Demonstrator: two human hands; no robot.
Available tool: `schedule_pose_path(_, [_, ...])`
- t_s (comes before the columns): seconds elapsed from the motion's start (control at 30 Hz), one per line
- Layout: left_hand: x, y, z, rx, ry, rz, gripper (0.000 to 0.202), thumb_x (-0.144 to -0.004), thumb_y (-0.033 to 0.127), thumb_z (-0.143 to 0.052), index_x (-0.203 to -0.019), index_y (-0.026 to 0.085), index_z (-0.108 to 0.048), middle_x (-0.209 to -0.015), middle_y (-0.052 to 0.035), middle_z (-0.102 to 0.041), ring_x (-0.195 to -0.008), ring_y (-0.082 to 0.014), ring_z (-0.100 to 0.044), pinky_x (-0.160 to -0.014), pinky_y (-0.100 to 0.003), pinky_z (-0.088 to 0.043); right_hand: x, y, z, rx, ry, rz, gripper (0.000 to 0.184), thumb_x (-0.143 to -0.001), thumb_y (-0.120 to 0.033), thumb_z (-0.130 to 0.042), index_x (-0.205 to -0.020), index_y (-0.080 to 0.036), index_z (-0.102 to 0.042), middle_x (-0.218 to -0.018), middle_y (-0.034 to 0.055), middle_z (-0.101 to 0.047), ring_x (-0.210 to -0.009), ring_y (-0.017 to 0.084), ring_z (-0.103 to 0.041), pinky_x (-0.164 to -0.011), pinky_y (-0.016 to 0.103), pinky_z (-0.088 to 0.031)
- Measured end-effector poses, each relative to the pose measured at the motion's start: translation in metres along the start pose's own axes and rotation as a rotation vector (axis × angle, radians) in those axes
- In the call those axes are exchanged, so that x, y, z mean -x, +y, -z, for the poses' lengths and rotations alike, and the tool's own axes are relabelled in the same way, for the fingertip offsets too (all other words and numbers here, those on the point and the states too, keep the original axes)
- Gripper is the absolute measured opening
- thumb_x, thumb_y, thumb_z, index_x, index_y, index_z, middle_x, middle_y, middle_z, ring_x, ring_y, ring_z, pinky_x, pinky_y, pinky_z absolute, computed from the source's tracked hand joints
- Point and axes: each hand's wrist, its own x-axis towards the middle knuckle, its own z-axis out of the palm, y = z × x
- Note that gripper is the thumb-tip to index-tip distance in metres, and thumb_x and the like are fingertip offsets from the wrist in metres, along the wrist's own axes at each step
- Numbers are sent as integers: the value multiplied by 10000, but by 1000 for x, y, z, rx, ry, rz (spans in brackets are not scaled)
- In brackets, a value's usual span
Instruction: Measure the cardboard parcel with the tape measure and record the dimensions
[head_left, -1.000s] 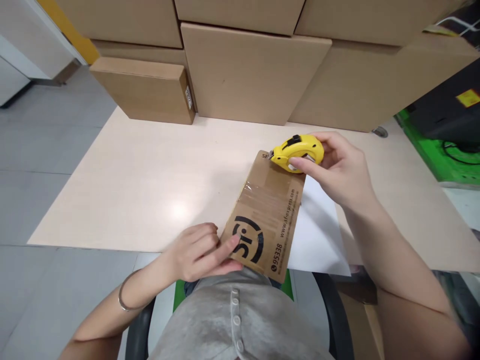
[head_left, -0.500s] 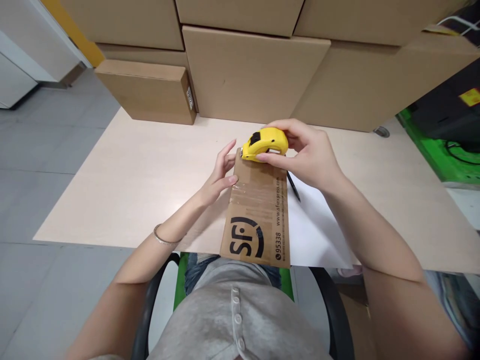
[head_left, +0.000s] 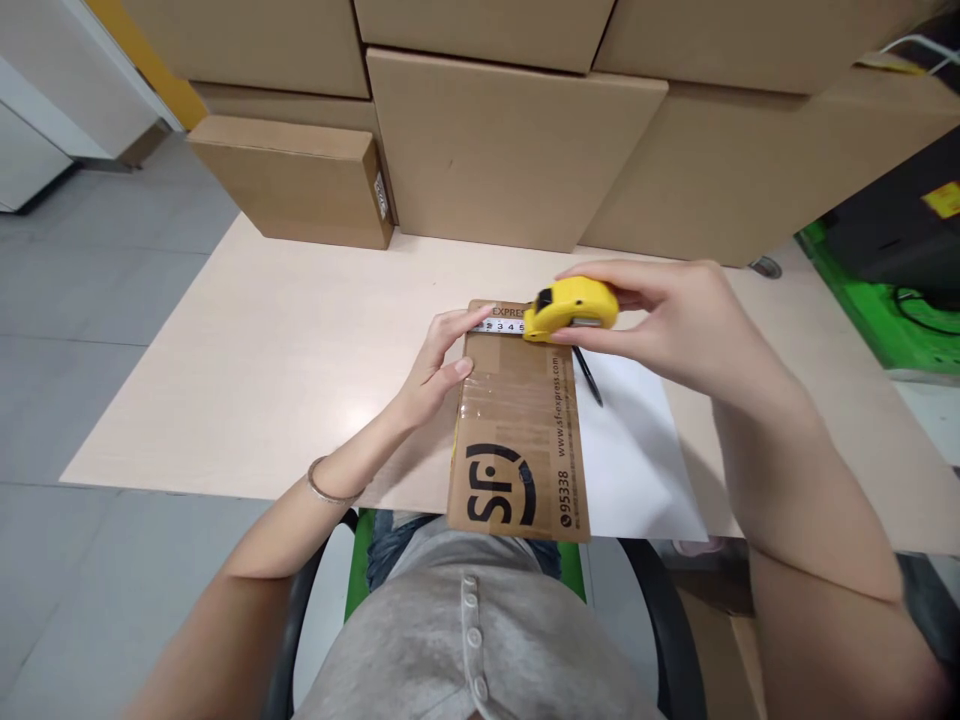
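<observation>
A flat brown cardboard box printed with SF lettering lies in front of me at the table's near edge. My right hand grips a yellow tape measure over the box's far end. A short length of white tape blade with numbers stretches across the box from the case toward the left. My left hand is closed at the box's far left corner, a fingertip pressing the blade's end and the thumb on the box's left edge.
Beneath and right of the box are a white sheet of paper and a black pen. Large cardboard boxes stack along the table's back. A smaller carton stands at the back left. Green and black equipment is on the right.
My right hand has drawn the tape measure to the right, and a stretch of blade now shows. My left fingertip has come onto the blade's end.
</observation>
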Motion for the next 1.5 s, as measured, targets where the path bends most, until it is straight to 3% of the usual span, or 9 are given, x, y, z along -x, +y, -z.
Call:
schedule_pose_path(0.2, [-2,3,0,-14,10,19,538,-1021,667,-543,-1467,387,-650,-1388,-78,-648,-1342,-316,-562,-1197,-544,-446,31,23,19,1,98,-87,352,-808,-426,-896,-1143,-338,-835,-1170,3,-826,-1017,313,-784,-986,521,-653])
schedule_pose_path(0.5, [-1,4,-1,-21,6,42,564,-1015,700,-517,-1471,392,-643,-1396,-86,-624,-1363,-334,-535,-1211,-586,-433,38,37,19,-33,124,-109,395,-791,-440,-915,-1171,-371,-832,-1179,-13,-823,-1035,318,-791,-1002,537,-660])
schedule_pose_path(0.87, [2,0,0,10,-7,20,604,-1034,669,-515,-1592,439,-532,-1531,-65,-588,-1436,-347,-506,-1262,-623,-377,31,18,22,57,97,-62,307,-831,-443,-878,-1122,-361,-822,-1133,2,-828,-962,302,-771,-905,511,-646])
schedule_pose_path(1.07, [0,-9,-2,57,-15,84,778,-1002,721,-549,-1693,419,-358,-1659,-82,-511,-1522,-372,-459,-1298,-636,-323,-10,-9,-18,12,11,78,313,-827,-391,-874,-1099,-255,-801,-1106,53,-829,-972,284,-768,-906,454,-613])
schedule_pose_path(1.2, [13,7,1,86,11,125,889,-1019,700,-539,-1744,425,-105,-1773,-102,-349,-1600,-364,-392,-1320,-637,-296,-31,-9,-40,-71,7,92,380,-817,-451,-871,-1109,-234,-760,-1102,62,-817,-977,280,-761,-917,457,-605])
schedule_pose_path(1.27, [30,23,3,-2,43,41,901,-1006,760,-485,-1747,390,-132,-1781,-119,-314,-1638,-378,-327,-1346,-655,-238,-31,5,-40,-189,104,15,401,-822,-493,-861,-1108,-248,-725,-1109,57,-812,-980,271,-765,-903,447,-617])
schedule_pose_path(1.37, [60,46,5,-199,60,-214,1070,-856,916,-533,-1725,353,-262,-1705,-147,-374,-1593,-432,-375,-1314,-702,-312,-28,40,-37,-468,291,-146,412,-873,-615,-776,-1080,-283,-646,-1127,52,-806,-983,251,-775,-867,431,-640])
schedule_pose_path(1.43, [77,56,3,-322,36,-397,1049,-794,903,-637,-1672,397,-367,-1647,-124,-416,-1529,-423,-460,-1275,-716,-391,-25,65,-40,-608,291,-227,453,-894,-702,-690,-1074,-294,-614,-1136,61,-805,-997,256,-788,-894,457,-649])
schedule_pose_path(1.5, [87,60,1,-429,-11,-488,937,-793,781,-762,-1606,428,-460,-1625,-109,-433,-1480,-399,-527,-1203,-687,-501,-23,83,-48,-662,203,-294,507,-898,-764,-607,-1075,-288,-607,-1097,79,-810,-1014,278,-799,-901,488,-654])
